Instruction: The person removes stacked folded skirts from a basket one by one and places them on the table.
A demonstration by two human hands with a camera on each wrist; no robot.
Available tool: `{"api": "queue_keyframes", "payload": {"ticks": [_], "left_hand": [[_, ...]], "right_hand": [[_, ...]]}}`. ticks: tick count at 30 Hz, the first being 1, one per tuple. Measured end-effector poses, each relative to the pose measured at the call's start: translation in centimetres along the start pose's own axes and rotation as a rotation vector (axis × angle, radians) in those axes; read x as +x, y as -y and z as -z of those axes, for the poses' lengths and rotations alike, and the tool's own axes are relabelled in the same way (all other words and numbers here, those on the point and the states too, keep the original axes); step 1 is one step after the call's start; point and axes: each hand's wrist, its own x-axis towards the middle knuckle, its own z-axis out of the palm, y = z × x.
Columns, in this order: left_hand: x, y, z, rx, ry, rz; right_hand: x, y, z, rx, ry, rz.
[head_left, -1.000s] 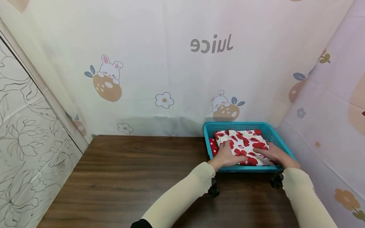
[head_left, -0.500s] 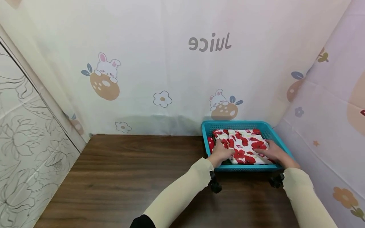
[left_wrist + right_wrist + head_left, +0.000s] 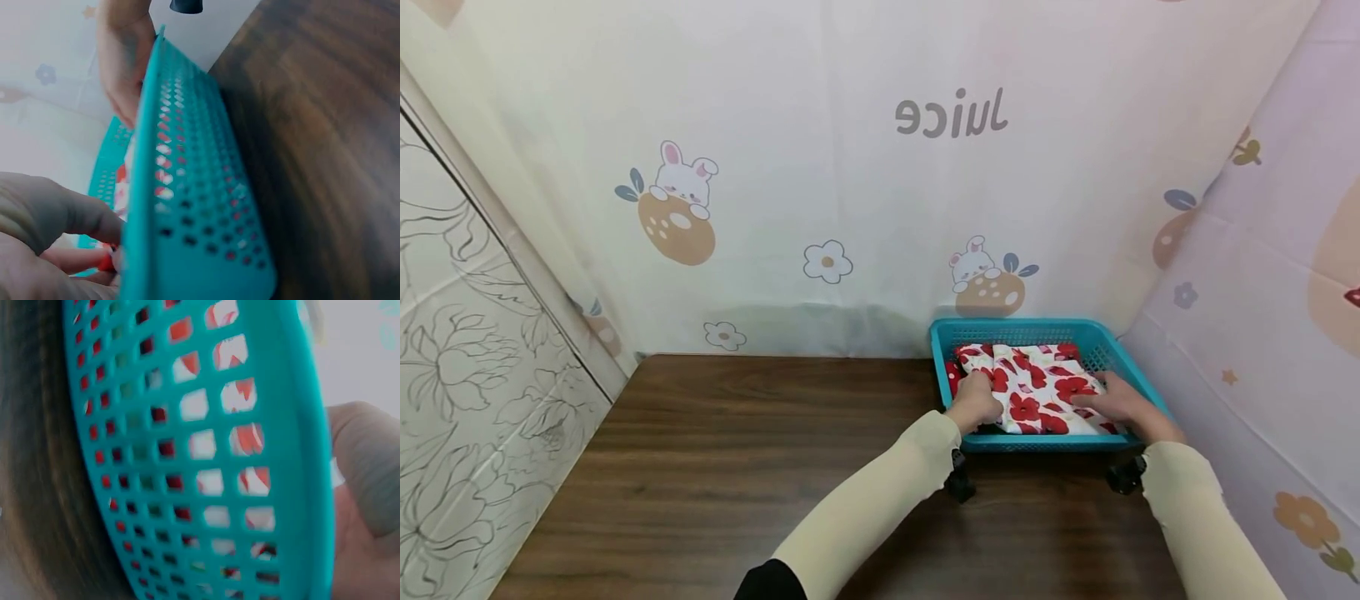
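Note:
A folded white cloth with red flowers (image 3: pixel 1037 387) lies in a turquoise basket (image 3: pixel 1015 443). My left hand (image 3: pixel 976 402) reaches over the near rim and grips the cloth's left side. In the left wrist view, its thumb and fingers (image 3: pixel 94 219) close around a bit of red fabric behind the basket wall. At the opposite side my right hand (image 3: pixel 1131 406) holds the cloth's right edge, thumb lying on top. Its fingertips are hidden. The right wrist view shows that thumb (image 3: pixel 369 462) just inside the rim, with red and white fabric visible through the holes.
A red polka-dot cloth (image 3: pixel 952 377) peeks out at the basket's left. The basket stands at the far right corner of a brown wooden table (image 3: pixel 760 450), close to the printed back curtain (image 3: pixel 850 183) and the side curtain (image 3: pixel 1247 333).
My left hand has slid left from on top of the flowered cloth to its left edge. The cloth has spread and shifted slightly left; my right hand has stayed at its right side.

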Motion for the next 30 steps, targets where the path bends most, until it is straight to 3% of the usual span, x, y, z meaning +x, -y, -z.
{"api": "queue_keyframes", "payload": {"ticks": [2, 4, 10, 13, 16, 20, 23, 27, 30], "left_hand": [[0.1, -0.1, 0.4, 0.049, 0.025, 0.010], [0.1, -0.2, 0.6, 0.041, 0.039, 0.012], [-0.4, 0.3, -0.2, -0.065, 0.025, -0.010], [0.1, 0.6, -0.8, -0.090, 0.030, -0.024], [0.7, 0.8, -1.1, -0.092, 0.059, -0.021], [1.2, 0.8, -1.1, -0.212, 0.113, -0.043], [1.4, 1.0, -1.1, -0.263, 0.108, -0.062], [1.3, 1.1, -1.1, -0.239, 0.058, -0.053], [1.3, 1.1, -1.0, -0.254, 0.055, -0.041]], "right_hand": [[0.0, 0.1, -0.1, -0.001, 0.007, -0.030], [0.1, 0.2, -0.1, -0.001, 0.004, -0.038], [0.5, -0.1, -0.6, -0.034, -0.039, 0.002], [0.6, -0.2, -0.7, -0.052, -0.032, -0.002], [0.6, -0.2, -0.8, -0.045, -0.022, -0.016], [0.6, 0.0, -1.1, -0.014, -0.036, -0.027], [0.9, 0.2, -1.2, 0.009, -0.035, -0.025], [1.0, 0.2, -1.2, 0.042, -0.010, -0.026], [1.1, 0.1, -1.2, 0.055, 0.011, -0.025]]}}
